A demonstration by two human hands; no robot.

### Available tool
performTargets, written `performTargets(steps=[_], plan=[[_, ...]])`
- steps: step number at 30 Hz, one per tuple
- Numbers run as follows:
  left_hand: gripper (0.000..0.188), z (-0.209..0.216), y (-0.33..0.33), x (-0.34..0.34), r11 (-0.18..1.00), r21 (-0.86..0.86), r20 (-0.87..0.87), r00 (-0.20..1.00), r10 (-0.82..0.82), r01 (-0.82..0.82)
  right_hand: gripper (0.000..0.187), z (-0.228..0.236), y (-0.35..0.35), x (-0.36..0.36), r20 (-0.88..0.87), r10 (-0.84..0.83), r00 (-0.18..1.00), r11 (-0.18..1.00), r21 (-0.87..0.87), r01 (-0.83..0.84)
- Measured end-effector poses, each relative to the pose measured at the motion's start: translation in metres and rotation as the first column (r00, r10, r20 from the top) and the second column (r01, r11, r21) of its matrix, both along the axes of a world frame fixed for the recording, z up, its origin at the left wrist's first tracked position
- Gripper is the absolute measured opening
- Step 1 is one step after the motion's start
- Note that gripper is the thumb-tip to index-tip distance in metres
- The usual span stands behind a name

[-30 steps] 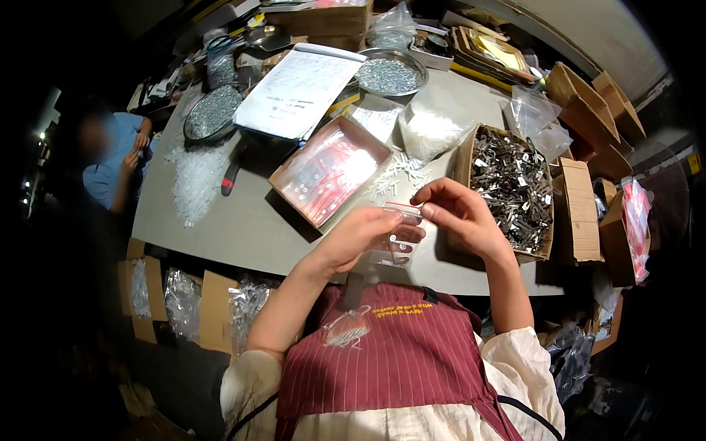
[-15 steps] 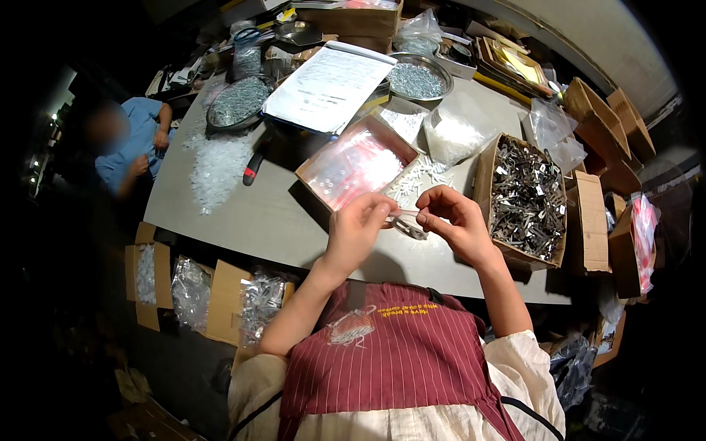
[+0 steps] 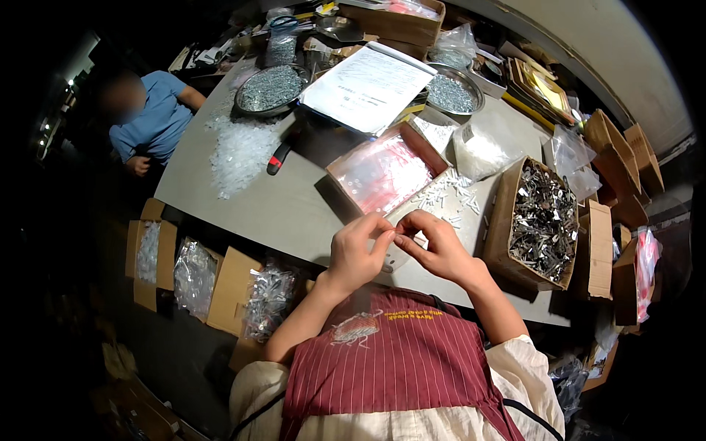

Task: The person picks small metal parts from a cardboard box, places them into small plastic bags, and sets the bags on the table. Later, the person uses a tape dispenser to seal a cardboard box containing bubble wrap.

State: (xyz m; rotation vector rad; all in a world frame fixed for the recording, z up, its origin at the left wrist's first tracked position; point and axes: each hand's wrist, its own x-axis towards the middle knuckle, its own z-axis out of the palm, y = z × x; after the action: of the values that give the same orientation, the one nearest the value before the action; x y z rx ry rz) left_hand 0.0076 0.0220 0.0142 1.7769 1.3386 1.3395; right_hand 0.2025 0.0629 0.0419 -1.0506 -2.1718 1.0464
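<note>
My left hand and my right hand meet over the table's near edge, thumbs and forefingers pinched together. Between them hangs a small clear plastic bag, its upper edge in both pinches. Greyish shapes show through the bag, too small and blurred to name. Just beyond my hands stands an open cardboard box holding clear bags with red lines. Small white plastic pegs lie loose to the right of this box, close to my right fingers.
Right of my hands stands a carton full of dark metal clips. Farther back are a clipboard with papers, two trays of screws, a bag of white pieces, a clear-piece heap and a red-black knife. A person sits left.
My fingertips have come closer together and moved slightly lower on the bag's edge. The view has shifted, so the table things sit farther right. The person at left has lowered a hand.
</note>
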Motion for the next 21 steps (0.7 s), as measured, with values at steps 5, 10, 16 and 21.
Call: performTargets(steps=[5, 10, 16, 21], plan=[[0.009, -0.007, -0.014, -0.024, 0.997, -0.048, 0.013, 0.998, 0.068, -0.067, 0.02, -0.003, 0.004, -0.029, -0.069, 0.075, 0.995, 0.99, -0.112, -0.083], [0.008, -0.006, -0.029, -0.042, 0.987, -0.033, 0.034, 0.987, 0.16, -0.159, 0.016, -0.018, 0.008, -0.056, -0.17, 0.156, 0.973, 0.976, -0.126, -0.178], [0.007, -0.045, -0.047, -0.095, 0.908, -0.182, 0.292, 0.861, 0.416, -0.377, 0.012, -0.039, 0.032, -0.072, -0.155, 0.185, 0.97, 0.98, -0.05, -0.194], [0.009, -0.104, -0.089, -0.179, 0.77, -0.175, 0.038, 0.778, 0.628, -0.613, 0.02, -0.085, 0.113, -0.036, 0.192, -0.169, 0.967, 0.91, 0.407, 0.078]])
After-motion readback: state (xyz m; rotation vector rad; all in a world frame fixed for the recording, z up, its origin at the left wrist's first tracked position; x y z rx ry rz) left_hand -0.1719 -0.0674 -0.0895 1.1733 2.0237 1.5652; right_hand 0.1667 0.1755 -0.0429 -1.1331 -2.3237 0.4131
